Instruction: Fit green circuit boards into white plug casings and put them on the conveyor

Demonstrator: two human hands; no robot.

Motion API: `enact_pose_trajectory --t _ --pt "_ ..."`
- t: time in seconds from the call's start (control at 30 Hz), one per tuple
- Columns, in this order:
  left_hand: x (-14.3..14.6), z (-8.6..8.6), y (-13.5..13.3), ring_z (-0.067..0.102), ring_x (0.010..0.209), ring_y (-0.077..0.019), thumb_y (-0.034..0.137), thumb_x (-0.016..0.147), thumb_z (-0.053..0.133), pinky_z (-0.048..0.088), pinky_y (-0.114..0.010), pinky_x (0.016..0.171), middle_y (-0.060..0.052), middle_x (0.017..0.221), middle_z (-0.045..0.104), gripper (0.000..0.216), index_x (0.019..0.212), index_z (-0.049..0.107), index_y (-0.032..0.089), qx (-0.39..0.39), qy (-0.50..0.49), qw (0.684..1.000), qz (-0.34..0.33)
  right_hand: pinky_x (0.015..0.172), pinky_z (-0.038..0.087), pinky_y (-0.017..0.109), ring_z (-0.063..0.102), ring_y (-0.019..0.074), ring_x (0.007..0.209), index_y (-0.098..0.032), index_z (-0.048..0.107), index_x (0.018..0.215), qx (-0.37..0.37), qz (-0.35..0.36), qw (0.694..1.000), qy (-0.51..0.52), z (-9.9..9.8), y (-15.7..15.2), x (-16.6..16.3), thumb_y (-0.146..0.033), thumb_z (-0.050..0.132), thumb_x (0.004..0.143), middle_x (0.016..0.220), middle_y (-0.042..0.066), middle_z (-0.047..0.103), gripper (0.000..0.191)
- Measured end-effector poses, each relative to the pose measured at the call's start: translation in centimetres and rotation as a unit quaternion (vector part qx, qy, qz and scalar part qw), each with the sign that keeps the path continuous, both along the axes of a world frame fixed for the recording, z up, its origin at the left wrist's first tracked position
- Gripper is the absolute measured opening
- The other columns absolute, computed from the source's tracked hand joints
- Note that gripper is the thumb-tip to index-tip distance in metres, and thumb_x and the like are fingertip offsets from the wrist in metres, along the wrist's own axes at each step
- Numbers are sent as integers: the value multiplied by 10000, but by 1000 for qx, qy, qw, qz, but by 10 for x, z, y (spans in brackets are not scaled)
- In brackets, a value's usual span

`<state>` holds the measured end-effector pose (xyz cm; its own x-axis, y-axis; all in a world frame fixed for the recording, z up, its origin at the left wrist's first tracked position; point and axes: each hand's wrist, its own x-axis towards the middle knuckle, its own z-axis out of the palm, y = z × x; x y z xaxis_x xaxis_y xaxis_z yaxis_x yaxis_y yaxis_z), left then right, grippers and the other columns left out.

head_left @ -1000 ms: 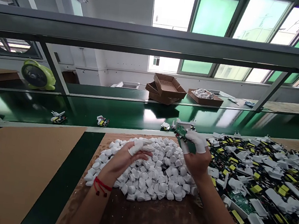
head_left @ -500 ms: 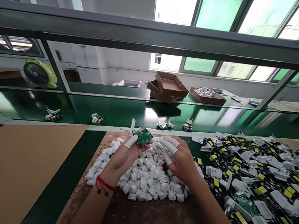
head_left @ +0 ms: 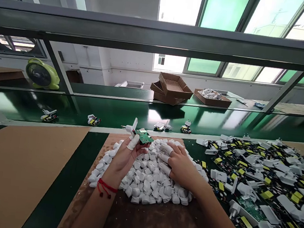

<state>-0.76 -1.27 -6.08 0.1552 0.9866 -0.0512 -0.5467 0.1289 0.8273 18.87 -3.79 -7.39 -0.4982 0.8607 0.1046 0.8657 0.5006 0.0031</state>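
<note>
My left hand (head_left: 124, 158) is closed on a green circuit board (head_left: 143, 136) with a white plug piece (head_left: 130, 127) at its left end. It holds them above the far side of a pile of small white caps (head_left: 143, 183). Over the right part of that pile lies my right hand (head_left: 176, 163), its fingers apart and resting on the caps. Whether a cap lies under those fingertips is hidden. White covers wrap several fingers of my right hand and the left thumb.
Many circuit boards with white housings (head_left: 266, 179) cover the right side. A green conveyor belt (head_left: 118, 113) runs behind, carrying several assemblies (head_left: 94, 120). Cardboard (head_left: 24, 165) lies at left. Beyond the belt are brown trays (head_left: 174, 87) and a green fan (head_left: 42, 74).
My right hand's fingers have shifted left and down on the caps. The board in my left hand has tilted and moved slightly left. The assemblies on the belt have travelled left.
</note>
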Motion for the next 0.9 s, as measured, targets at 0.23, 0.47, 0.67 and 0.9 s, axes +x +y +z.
enact_pose_trajectory --t 0.23,0.47,0.67,0.9 --pt "0 1 1 644 685 -147 358 721 761 548 -249 574 -26 745 676 259 829 666 142 -5 -19 1000 11 1108 276 481 289 332 1380 -58 722 910 -19 12 1000 20 2 -1 -6 -81 517 787 1145 217 650 240" --pt "-1 1 2 632 663 -138 387 654 805 519 -235 554 -18 722 674 295 767 661 156 -14 -19 1000 7 1100 253 539 291 367 1378 -62 734 857 -10 1 1000 9 1 -4 -6 -63 542 698 1055 236 683 249" --pt "-1 -2 3 633 670 -141 371 696 777 518 -240 555 -23 739 669 274 804 650 155 -20 -16 1000 13 1118 242 512 259 343 1403 -92 728 770 -30 15 999 14 5 -4 -7 -19 522 649 996 221 698 250" --pt "-2 -3 3 634 675 -141 365 711 768 523 -237 551 -23 744 660 250 792 648 160 -19 -14 1000 2 1116 280 455 300 309 1392 -85 699 750 -31 14 999 35 2 -2 -5 26 499 636 949 205 696 255"
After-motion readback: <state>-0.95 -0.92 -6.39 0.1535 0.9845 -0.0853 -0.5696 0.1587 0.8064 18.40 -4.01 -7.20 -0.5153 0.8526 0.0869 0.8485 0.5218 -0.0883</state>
